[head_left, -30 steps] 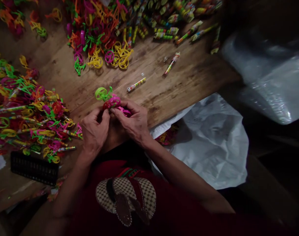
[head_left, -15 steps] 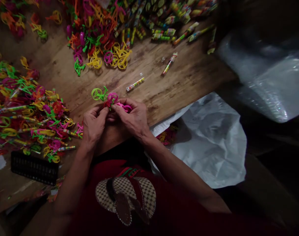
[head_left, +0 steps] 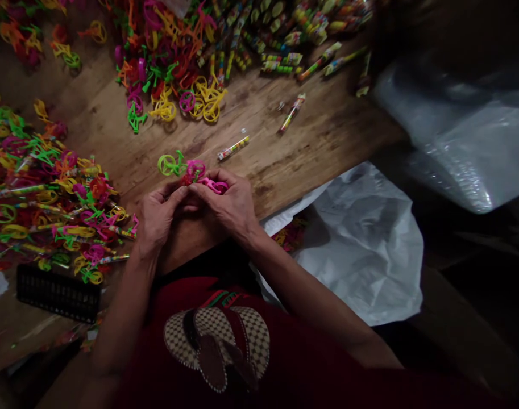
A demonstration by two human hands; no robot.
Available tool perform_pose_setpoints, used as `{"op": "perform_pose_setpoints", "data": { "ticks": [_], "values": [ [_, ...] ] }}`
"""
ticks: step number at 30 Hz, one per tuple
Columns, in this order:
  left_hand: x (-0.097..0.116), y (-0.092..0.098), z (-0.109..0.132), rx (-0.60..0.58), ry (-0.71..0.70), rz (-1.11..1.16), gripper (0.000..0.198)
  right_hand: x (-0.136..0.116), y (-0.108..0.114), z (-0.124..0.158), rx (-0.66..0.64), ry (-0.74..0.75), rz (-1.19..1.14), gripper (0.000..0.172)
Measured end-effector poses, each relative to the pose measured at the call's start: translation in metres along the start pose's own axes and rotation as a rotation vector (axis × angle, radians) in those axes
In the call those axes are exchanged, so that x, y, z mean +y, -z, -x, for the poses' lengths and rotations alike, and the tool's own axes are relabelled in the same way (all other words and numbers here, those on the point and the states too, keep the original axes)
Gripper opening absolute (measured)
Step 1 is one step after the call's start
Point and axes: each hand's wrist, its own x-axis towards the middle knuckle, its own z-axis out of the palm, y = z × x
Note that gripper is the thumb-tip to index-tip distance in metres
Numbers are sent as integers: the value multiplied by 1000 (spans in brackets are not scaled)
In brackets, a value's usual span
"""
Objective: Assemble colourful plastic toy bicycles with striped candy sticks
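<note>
My left hand [head_left: 159, 218] and my right hand [head_left: 233, 204] meet at the near edge of the wooden table [head_left: 268, 170], thumbs and fingers pinched together. Between them are small plastic toy parts: a pink piece with a ring [head_left: 196, 168] sticks up, and a red bit shows at the fingertips. Another pink ringed piece [head_left: 218, 186] is tucked in my right hand. Just beyond the fingers is a green wheeled toy part [head_left: 169, 165]; whether it touches them I cannot tell. Farther off lies a clear tube of colored candies [head_left: 233, 148].
Heaped plastic parts [head_left: 157, 57] and candy tubes [head_left: 285, 40] cover the far side. Finished-looking toys with tubes [head_left: 50, 199] pile up at left, by a black slotted tray [head_left: 58, 292]. A white sack [head_left: 365, 244] hangs open at right, near clear plastic bags [head_left: 468, 136].
My fingertips have closed tighter together, and the green bit that showed between them is now hidden. Otherwise the view has only shifted slightly.
</note>
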Motion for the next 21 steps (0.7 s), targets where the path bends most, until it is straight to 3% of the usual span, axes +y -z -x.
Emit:
{"op": "perform_pose_setpoints", "data": {
  "ticks": [5,11,15,21],
  "values": [
    [6,-6,1,5,-48,-94,33,2,-6,2,116,31,76,32],
    [9,-23,3,180,-85,-203,17,10,-10,2,184,141,161,16],
    [5,-22,-3,151,6,-124,21,9,-12,1,187,81,168,17],
    [-2,-19,-7,152,24,-111,21,3,-13,0,183,198,300,15]
  ]
}}
